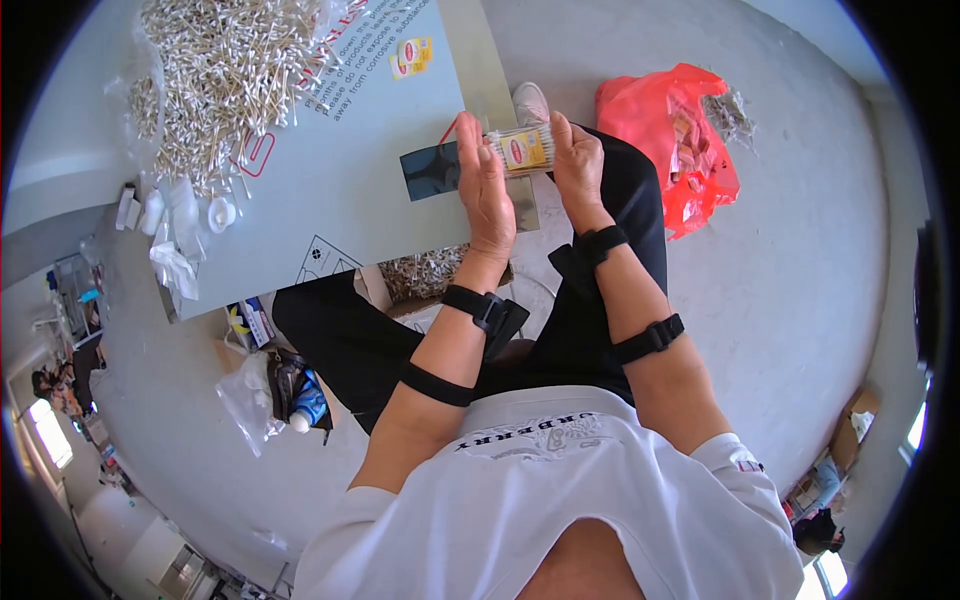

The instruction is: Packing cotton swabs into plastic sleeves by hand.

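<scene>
A clear pack of cotton swabs (pixel 523 149) with a yellow and red label is between my two hands, over the near right corner of the table. My right hand (pixel 580 165) is closed on the pack's right end, thumb on top and other fingers mostly hidden. Flat against the left end rests my left hand (pixel 485 195), its fingers stretched out. A dark rectangular patch (pixel 430 172) lies on the table beside my left hand. Farther left is a big heap of loose cotton swabs (pixel 235 80) on clear plastic. Small yellow labels (pixel 411 58) lie beyond my hands.
The grey-blue table (pixel 370 215) ends just before my knees. White plastic pieces (pixel 178 235) sit at its left edge. Under it stands a carton of swabs (pixel 425 275). A red plastic bag (pixel 670 140) is on the floor at right, a dark bag (pixel 290 385) at left.
</scene>
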A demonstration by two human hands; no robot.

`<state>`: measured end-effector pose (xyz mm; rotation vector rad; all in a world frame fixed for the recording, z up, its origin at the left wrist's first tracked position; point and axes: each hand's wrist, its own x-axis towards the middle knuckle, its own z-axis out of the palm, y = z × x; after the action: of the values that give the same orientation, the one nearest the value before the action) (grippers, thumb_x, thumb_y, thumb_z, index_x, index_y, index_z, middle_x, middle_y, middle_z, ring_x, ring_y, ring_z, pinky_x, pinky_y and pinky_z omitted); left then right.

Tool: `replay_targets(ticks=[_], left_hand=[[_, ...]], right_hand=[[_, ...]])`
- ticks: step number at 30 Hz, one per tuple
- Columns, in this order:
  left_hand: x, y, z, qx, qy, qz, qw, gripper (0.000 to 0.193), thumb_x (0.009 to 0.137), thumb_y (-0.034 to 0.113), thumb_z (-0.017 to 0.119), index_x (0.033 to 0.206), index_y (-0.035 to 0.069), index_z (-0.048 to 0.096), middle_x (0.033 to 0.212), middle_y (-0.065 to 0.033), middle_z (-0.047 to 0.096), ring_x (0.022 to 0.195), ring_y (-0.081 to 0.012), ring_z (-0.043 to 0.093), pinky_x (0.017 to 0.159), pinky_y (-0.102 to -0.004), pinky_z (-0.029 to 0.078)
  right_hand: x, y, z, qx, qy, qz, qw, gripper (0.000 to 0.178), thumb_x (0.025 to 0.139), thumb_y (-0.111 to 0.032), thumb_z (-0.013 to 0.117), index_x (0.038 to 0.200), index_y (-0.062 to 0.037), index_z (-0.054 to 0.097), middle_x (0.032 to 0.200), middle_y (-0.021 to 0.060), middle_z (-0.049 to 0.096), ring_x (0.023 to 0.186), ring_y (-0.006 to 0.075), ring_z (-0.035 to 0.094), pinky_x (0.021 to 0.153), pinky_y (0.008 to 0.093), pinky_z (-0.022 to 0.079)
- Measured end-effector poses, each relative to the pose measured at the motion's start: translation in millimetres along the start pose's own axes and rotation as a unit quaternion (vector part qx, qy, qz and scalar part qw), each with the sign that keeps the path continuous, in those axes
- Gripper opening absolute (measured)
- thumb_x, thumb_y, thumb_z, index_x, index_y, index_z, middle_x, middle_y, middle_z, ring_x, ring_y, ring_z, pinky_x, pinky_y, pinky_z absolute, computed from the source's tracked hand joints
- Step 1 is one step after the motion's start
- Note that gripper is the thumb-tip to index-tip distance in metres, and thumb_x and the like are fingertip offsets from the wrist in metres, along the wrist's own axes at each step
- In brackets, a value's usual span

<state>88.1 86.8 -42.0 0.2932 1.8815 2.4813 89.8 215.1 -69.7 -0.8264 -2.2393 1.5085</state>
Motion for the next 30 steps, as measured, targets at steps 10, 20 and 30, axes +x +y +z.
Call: replay_targets(ticks=[10,20,30], left_hand=[[-5,21,-6,-0.013,0.009,-0.036,0.999,0.077,0.101,0.050,0.036,0.150,-0.003,0.011,0.155,-0.0242,0.017,0.145,-0.0307,0.019,0.118,-0.0420,0.014],[-13,15,15,-0.140,0.073,-0.078,0.984,0.082,0.100,0.051,0.040,0.150,-0.005,0.007,0.153,-0.0272,0.018,0.144,-0.0314,0.019,0.118,-0.0403,0.014],[-12,20,8,-0.172,0.143,-0.089,0.971,0.077,0.100,0.049,0.043,0.147,-0.006,0.016,0.146,-0.0272,0.032,0.136,-0.0327,0.035,0.115,-0.0433,0.026]], right_hand=[[-4,-59,-49,-0.260,-0.126,-0.375,0.881,0.060,0.060,-0.027,0.081,0.114,-0.0095,0.062,0.120,0.0041,0.058,0.122,0.0245,0.046,0.100,0.0454,0.030],[8,-60,-32,-0.274,-0.237,-0.378,0.852,0.053,0.057,-0.019,0.078,0.108,-0.0082,0.064,0.111,0.0058,0.060,0.114,0.0262,0.049,0.097,0.0400,0.033],[3,-48,-34,-0.256,-0.224,-0.350,0.873,0.057,0.061,-0.022,0.080,0.114,-0.0137,0.064,0.119,0.0034,0.058,0.116,0.0246,0.049,0.099,0.0414,0.031]])
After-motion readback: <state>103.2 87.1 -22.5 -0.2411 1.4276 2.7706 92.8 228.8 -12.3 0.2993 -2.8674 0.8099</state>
